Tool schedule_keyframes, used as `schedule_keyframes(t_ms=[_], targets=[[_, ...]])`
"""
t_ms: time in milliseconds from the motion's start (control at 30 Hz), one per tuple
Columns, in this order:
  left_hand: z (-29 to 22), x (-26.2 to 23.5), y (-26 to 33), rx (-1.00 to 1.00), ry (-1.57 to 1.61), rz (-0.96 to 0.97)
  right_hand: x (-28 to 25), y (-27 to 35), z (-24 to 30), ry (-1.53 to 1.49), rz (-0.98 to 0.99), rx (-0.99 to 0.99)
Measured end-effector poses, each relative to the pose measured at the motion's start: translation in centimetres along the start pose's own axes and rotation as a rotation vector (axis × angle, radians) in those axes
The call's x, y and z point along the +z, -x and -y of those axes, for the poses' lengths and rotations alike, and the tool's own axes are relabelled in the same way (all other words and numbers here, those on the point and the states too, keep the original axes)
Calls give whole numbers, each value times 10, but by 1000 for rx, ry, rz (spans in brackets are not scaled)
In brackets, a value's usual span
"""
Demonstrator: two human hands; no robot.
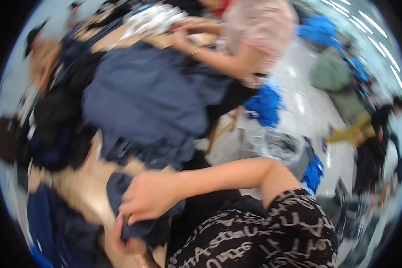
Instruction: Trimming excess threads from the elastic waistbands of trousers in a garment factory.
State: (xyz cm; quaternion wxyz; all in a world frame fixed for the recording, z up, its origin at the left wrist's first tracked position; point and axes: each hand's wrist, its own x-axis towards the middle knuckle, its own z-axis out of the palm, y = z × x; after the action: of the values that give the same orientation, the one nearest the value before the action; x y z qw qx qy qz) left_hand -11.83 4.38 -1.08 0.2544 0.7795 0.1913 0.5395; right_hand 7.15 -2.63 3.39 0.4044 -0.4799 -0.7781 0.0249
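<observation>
A small piece of dark navy cloth lies at the table's near edge, under my hands. My right hand reaches across from the right, its fingers bent down and closed on the cloth. Close below it, my left hand grips the same cloth from the near side, fingers and thumb around its edge. The fingertips of both hands almost meet; a tiny dark spot shows between them, too blurred to name. Beyond my hands spreads a large heap of slate-blue garments.
Dark navy cloth is piled on the wooden table at left, with black garments farther up. A co-worker handles white cloth across the table. A bin lined with clear plastic stands on the floor at right.
</observation>
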Motion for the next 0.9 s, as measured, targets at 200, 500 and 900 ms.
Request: schedule_keyframes(t_ms=[200,500,900], targets=[[-11,5,-28,153,-10,223,-15,7,1,53,28,81],[-13,-8,-27,157,-45,203,-12,-7,4,24,79,50],[-11,-7,-28,148,-41,236,-17,-2,9,-375,21,407]])
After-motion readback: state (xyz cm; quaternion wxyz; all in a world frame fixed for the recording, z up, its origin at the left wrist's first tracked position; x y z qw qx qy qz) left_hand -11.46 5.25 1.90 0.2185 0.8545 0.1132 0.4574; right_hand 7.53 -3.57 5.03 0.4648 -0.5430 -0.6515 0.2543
